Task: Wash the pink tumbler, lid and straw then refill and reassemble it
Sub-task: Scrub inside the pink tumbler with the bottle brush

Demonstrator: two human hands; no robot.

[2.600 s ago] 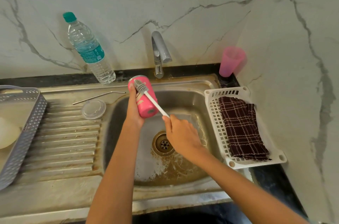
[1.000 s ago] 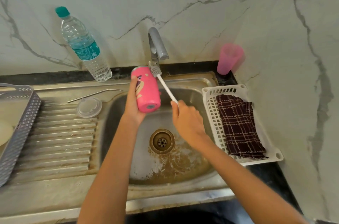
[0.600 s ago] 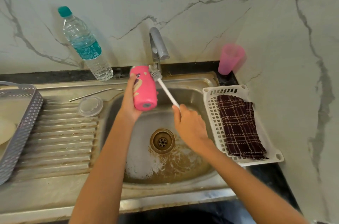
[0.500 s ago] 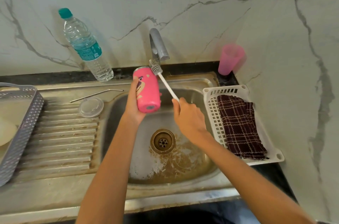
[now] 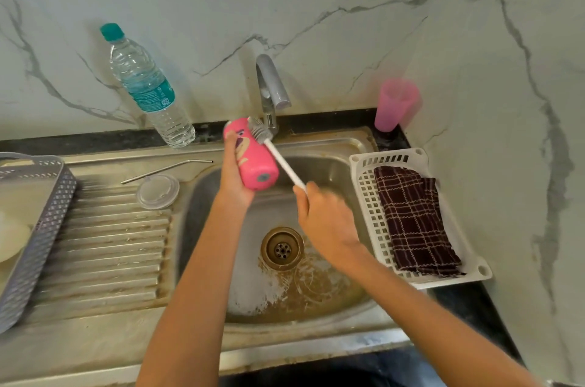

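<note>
My left hand [image 5: 232, 177] grips the pink tumbler [image 5: 253, 158] over the sink basin [image 5: 332, 165], tilted with its base toward me and its mouth away. My right hand [image 5: 326, 218] holds the white handle of a bottle brush [image 5: 278, 158]. The grey brush head lies against the tumbler's outside near its rim, just below the tap [image 5: 269, 92]. The clear lid [image 5: 157, 191] lies flat on the ribbed drainboard [image 5: 104, 244] to the left. The metal straw [image 5: 167, 169] rests just behind the lid.
A water bottle [image 5: 145, 85] with a green cap stands at the back left. A pink cup [image 5: 395, 103] stands in the back right corner. A white basket [image 5: 370, 212] with a checked cloth [image 5: 414, 218] sits right of the basin. A grey basket [image 5: 41, 222] sits at far left.
The brush head has shifted from the tumbler's mouth end across to its right side near the rim. My left hand has turned the tumbler a little. Lid and straw have not moved.
</note>
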